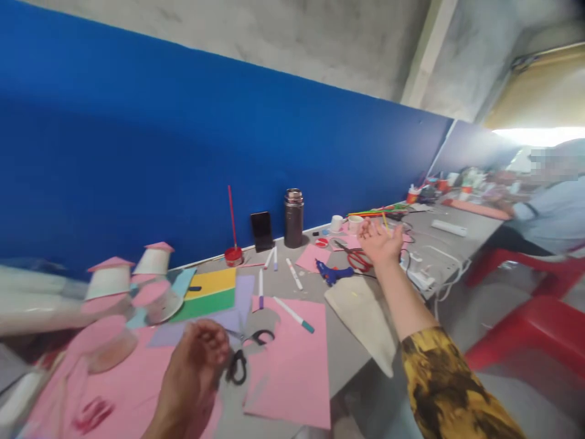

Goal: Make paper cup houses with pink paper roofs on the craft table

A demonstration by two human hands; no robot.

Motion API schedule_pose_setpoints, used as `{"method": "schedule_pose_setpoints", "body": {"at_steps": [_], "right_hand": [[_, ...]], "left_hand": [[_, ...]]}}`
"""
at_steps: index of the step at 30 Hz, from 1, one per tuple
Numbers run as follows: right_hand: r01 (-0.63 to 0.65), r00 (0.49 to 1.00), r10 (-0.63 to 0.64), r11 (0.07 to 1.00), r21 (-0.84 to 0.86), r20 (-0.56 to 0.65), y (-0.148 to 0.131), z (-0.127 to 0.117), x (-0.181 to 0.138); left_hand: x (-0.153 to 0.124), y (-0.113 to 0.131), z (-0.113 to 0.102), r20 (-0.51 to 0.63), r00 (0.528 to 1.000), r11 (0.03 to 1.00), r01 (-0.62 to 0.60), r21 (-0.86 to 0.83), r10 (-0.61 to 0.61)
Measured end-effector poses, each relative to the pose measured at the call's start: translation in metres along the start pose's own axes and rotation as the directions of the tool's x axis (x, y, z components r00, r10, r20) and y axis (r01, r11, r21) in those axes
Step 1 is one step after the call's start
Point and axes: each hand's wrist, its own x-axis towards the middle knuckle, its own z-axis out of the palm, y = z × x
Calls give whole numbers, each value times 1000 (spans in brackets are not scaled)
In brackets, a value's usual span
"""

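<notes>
My left hand [196,360] hovers over the near left of the table with its fingers loosely curled and nothing visible in it. Just right of it lie black-handled scissors [262,336], beside a pink paper sheet [297,366] with a curved cut edge. Farther off to the right, my right hand [381,241] is raised palm up with fingers spread and holds nothing. Near that hand are red-handled scissors [359,261], a blue glue gun [333,272] and a cream cloth [361,314]. A teal-capped marker [295,315] rests on the pink sheet.
Paper cups with pink cone tops [109,280] stand at the left near coloured sheets [210,299]. A dark flask [294,219] and a phone [261,230] stand by the blue partition [183,140]. White cables [441,274] hang right, near red chairs [539,329]. Another person [553,207] sits beyond.
</notes>
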Motion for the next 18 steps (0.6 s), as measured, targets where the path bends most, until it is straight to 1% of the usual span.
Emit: {"method": "schedule_pose_setpoints", "body": {"at_steps": [1, 2, 3, 4, 5, 7, 9, 13, 15, 18], "right_hand": [[-5, 999, 8, 998, 58, -45, -1, 1, 0], [8, 990, 13, 989, 148, -140, -3, 1, 1], [38, 974, 8, 979, 201, -225, -5, 1, 3], [78, 959, -9, 970, 230, -284, -8, 0, 6], [110, 947, -27, 963, 246, -319, -11, -1, 8], [143, 940, -47, 953, 268, -337, -15, -2, 12], [136, 952, -39, 942, 307, -303, -15, 1, 14], [26, 995, 16, 917, 398, -101, -1, 12, 14], [-47, 998, 63, 906, 421, -25, 11, 18, 12], [-143, 990, 134, 882, 450, 53, 25, 25, 11]], "left_hand": [[4, 8, 2, -37, 998, 998, 41, -47, -43], [7, 15, 4, -88, 995, 994, 40, -106, -50], [9, 22, 6, -136, 990, 990, 13, -141, -33], [11, 27, 7, -173, 985, 987, -23, -160, -5], [12, 32, 7, -200, 979, 985, -71, -158, 38], [12, 37, 5, -219, 969, 982, -146, -121, 117], [13, 39, 1, -220, 963, 978, -184, -99, 159], [14, 37, -3, -214, 967, 975, -171, -139, 139], [15, 35, -3, -222, 968, 974, -155, -168, 116], [18, 32, -2, -253, 964, 971, -134, -199, 81]]}}
